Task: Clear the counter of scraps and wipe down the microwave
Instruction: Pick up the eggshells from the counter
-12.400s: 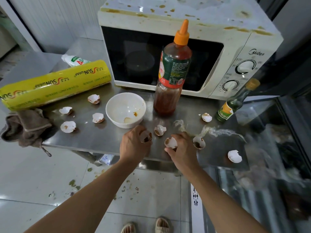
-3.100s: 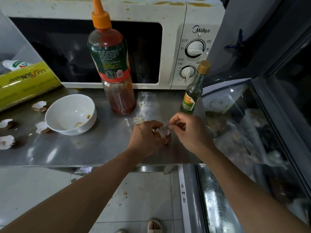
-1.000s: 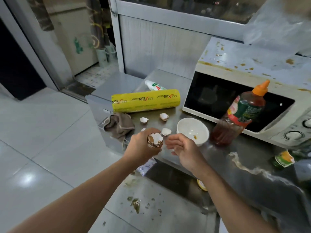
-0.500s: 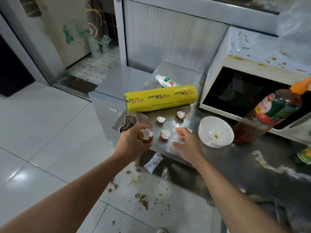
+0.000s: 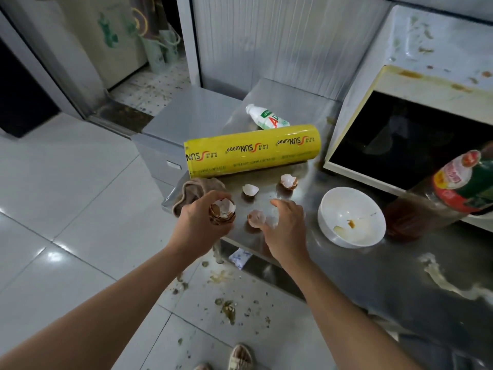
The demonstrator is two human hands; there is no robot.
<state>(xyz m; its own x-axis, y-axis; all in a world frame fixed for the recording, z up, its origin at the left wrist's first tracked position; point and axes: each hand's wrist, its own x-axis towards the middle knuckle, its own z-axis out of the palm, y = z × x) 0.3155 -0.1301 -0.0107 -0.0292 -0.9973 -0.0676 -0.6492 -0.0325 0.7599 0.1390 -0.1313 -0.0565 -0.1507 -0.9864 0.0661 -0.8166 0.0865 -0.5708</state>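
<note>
My left hand [image 5: 198, 228] grips a stack of nested eggshell halves [image 5: 222, 210] just off the left end of the steel counter [image 5: 360, 265]. My right hand [image 5: 284, 225] hovers over the counter with spread, relaxed fingers, its thumb beside a loose eggshell half [image 5: 256, 218]. Two more shell halves [image 5: 250, 190] [image 5: 288, 181] lie farther back. The stained white microwave [image 5: 416, 84] stands at the right. A brown cloth [image 5: 194, 190] is bunched at the counter's left corner, partly behind my left hand.
A yellow cling-wrap roll [image 5: 252, 150] and a small white bottle [image 5: 266, 120] lie at the back. A white bowl [image 5: 350, 220] and a chili sauce bottle [image 5: 448, 193] stand by the microwave. Egg white smears [image 5: 442, 281] the counter's right part. Scraps litter the tiled floor [image 5: 226, 311].
My right hand has moved down and forward over the loose shell half near the counter's left end. The left hand keeps the shell stack. My view has shifted slightly closer.
</note>
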